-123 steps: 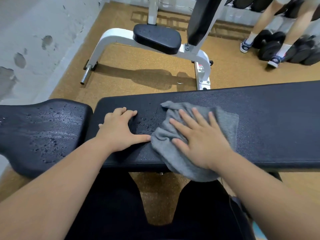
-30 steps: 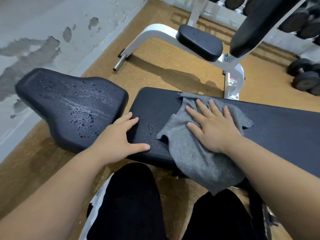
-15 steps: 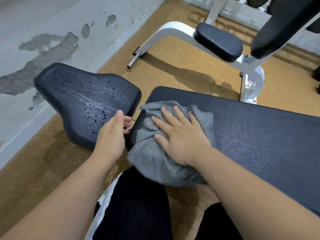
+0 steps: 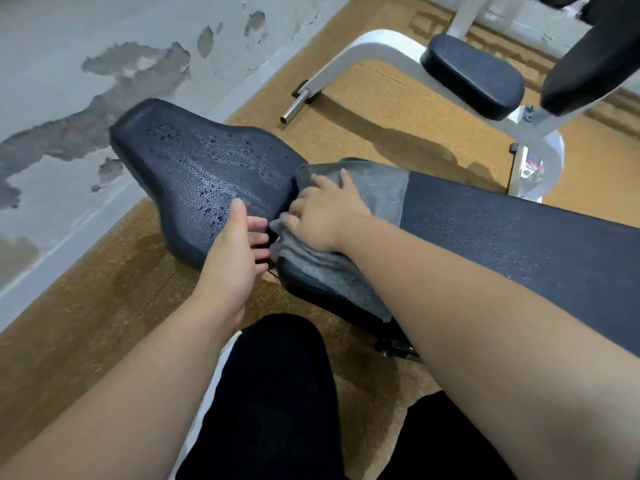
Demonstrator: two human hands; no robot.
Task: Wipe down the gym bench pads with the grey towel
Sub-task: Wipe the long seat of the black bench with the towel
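Observation:
The long black bench pad (image 4: 519,237) runs from centre to right. Its left end is covered by the grey towel (image 4: 384,192), which hangs over the near edge. My right hand (image 4: 325,216) presses flat on the towel at that end, fingertips at the gap between pads. The black seat pad (image 4: 207,168) lies to the left, beaded with water drops. My left hand (image 4: 235,251) rests on the seat pad's near right edge, thumb on top, fingers curled into the gap beside the towel.
A second white-framed bench with black pads (image 4: 474,81) stands behind on the cork-coloured floor (image 4: 381,98). A stained grey wall (image 4: 86,64) runs along the left. My legs in black trousers (image 4: 277,393) are below the bench.
My right hand has slid the towel left along the long pad to its very end. My left hand has shifted off the long pad onto the seat pad's edge.

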